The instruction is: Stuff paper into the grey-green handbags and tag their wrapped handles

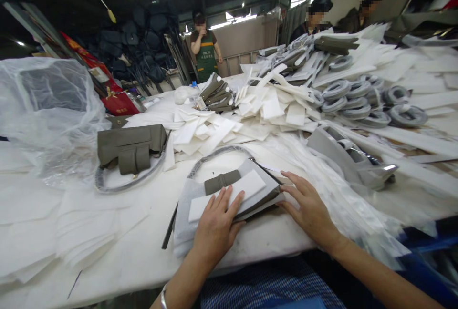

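Observation:
In front of me lies an olive handbag (265, 200), partly covered by thin white wrapping sheet (186, 199). A white foam strip (246, 186) rests across it, beside the bag's olive strap tab (222, 181). The wrapped handle (214, 154) arches out behind. My left hand (219, 223) lies on the foam strip and the bag with fingers spread. At the bag's right end, my right hand (306, 204) has its fingers apart, the tips touching or very near the edge. Whether it pinches any sheet there cannot be made out.
A second olive handbag (130, 144) sits to the left, near a clear plastic bag (53, 104). White foam pieces (214, 130) and wrapped handle rings (354, 99) are heaped behind. A grey tape dispenser (343, 156) stands on the right. A person in a green apron (206, 54) stands beyond the table.

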A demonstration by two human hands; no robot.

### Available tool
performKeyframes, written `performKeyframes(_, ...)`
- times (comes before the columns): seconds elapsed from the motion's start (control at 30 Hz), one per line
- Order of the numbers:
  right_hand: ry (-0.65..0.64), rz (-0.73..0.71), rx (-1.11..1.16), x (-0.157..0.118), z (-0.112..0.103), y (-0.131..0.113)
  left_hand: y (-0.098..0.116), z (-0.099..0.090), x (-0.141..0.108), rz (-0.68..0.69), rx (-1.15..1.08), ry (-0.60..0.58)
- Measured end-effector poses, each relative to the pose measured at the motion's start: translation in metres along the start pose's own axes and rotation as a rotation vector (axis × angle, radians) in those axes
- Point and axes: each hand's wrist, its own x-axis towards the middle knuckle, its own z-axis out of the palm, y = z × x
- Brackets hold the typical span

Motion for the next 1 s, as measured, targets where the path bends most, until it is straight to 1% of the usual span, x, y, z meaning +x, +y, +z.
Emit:
performKeyframes(0.07, 0.032, -0.007, -0.024, 0.002, -0.007, -0.004, 0.002, 0.003, 0.0, -0.007, 0.024, 0.016)
performKeyframes(0.1, 0.051, -0.035, -0.037, 0.004, -0.011, -0.008, 0.002, 0.004, -0.001, -0.01, 0.038, 0.023)
performKeyframes(0.17, 0.043, -0.163, -0.062, 0.013, -0.018, -0.017, 0.004, 0.007, -0.002, -0.013, 0.064, 0.036)
performKeyframes(0.23, -0.049, -0.338, -0.086, 0.023, -0.018, -0.024, 0.005, 0.009, -0.003, -0.014, 0.088, 0.047)
performKeyframes(0.27, -0.101, -0.417, -0.087, 0.028, -0.014, -0.025, 0.007, 0.01, -0.003, -0.016, 0.104, 0.054)
performKeyframes(0.33, -0.157, -0.508, -0.059, 0.033, -0.002, -0.024, 0.012, 0.01, -0.001, -0.017, 0.148, 0.063)
performKeyframes(0.4, -0.149, -0.521, -0.007, 0.032, 0.014, -0.019, 0.02, 0.012, 0.003, -0.024, 0.194, 0.067)
performKeyframes(0.5, -0.091, -0.458, 0.043, 0.025, 0.03, -0.014, 0.033, 0.017, 0.011, -0.059, 0.232, 0.085)
performKeyframes(0.57, -0.067, -0.422, 0.074, 0.021, 0.03, -0.014, 0.037, 0.022, 0.013, -0.064, 0.25, 0.119)
performKeyframes(0.63, -0.089, -0.394, 0.135, 0.018, 0.025, -0.017, 0.036, 0.028, 0.012, -0.037, 0.277, 0.152)
performKeyframes(0.67, -0.1, -0.359, 0.181, 0.017, 0.02, -0.019, 0.034, 0.031, 0.011, -0.02, 0.292, 0.166)
performKeyframes(0.7, -0.098, -0.293, 0.234, 0.015, 0.015, -0.021, 0.032, 0.033, 0.01, -0.008, 0.306, 0.175)
performKeyframes(0.73, -0.084, -0.187, 0.289, 0.012, 0.01, -0.022, 0.031, 0.035, 0.008, 0.0, 0.317, 0.182)
performKeyframes(0.77, -0.062, -0.045, 0.352, 0.009, 0.006, -0.024, 0.029, 0.036, 0.007, 0.003, 0.324, 0.193)
performKeyframes(0.83, -0.039, 0.303, 0.539, 0.004, -0.002, -0.028, 0.028, 0.038, 0.005, 0.005, 0.325, 0.22)
performKeyframes(0.9, -0.104, 0.605, 0.824, 0.003, -0.009, -0.033, 0.028, 0.038, 0.005, 0.008, 0.315, 0.253)
performKeyframes(0.93, -0.147, 0.708, 0.975, 0.004, -0.011, -0.036, 0.028, 0.038, 0.005, 0.014, 0.31, 0.271)
performKeyframes(1.0, -0.196, 0.828, 1.208, 0.01, -0.016, -0.043, 0.028, 0.039, 0.005, 0.027, 0.298, 0.299)
